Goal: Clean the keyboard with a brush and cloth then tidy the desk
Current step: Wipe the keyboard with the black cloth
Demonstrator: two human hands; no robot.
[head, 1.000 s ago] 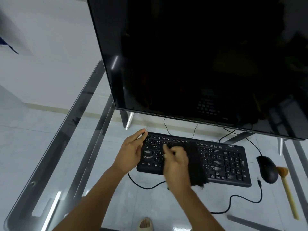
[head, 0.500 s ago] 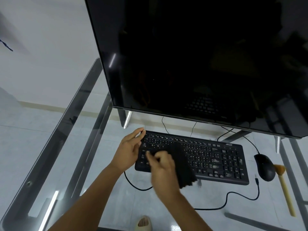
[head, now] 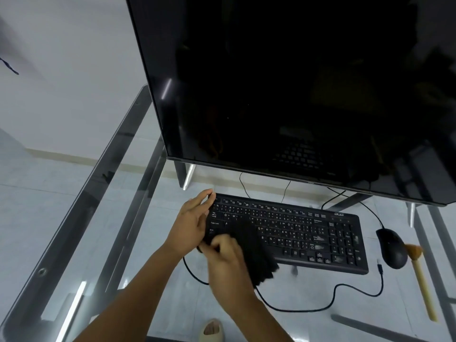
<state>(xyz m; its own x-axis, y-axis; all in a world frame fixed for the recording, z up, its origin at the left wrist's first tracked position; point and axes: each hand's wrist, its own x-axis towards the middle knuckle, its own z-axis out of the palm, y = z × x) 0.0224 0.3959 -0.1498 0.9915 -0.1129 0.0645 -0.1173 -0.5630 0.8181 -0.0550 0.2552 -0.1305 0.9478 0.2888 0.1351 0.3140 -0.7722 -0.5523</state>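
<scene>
Head view. Black keyboard [head: 291, 233] lying flat on glass worktop [head: 81, 218], below dark monitor [head: 296, 95] at 12 o'clock. Left hand [head: 190, 223] laid over the keyboard's left end at 9 o'clock, fingers loosely spread, palm down on the edge, steadying and gripping nothing. Right hand [head: 227, 262] closed round a black cloth [head: 251, 248], which covers the left-centre keys and hangs past the front edge toward 6 o'clock. Right hand and cloth blurred; exact finger placement cannot be told. Pale smudges visible on several keys toward 3 o'clock, around the arrow and number blocks. Black mouse [head: 391, 248] just beside the keyboard at 3 o'clock; wooden-handled brush [head: 419, 275] touching or nearly touching the mouse's right side, unused. Keyboard cable [head: 333, 299] looping across the worktop at 5 o'clock.

Judgement: wiping stage in hand, left portion being covered, right portion apparently outstanding.

Recommendations for the step:
- Keep left hand pressing down firmly, to stop the keyboard sliding on glass.
- Wipe in straight, overlapping passes from 9 o'clock toward 3 o'clock, row by row.
- Fold cloth to a flat pad; loose hanging edge likely to snag keycaps.
- Apply moderate pressure only, enough to lift smudges without depressing keys hard.
- Avoid catching the cable or nudging the mouse at the 3 o'clock end.
</scene>
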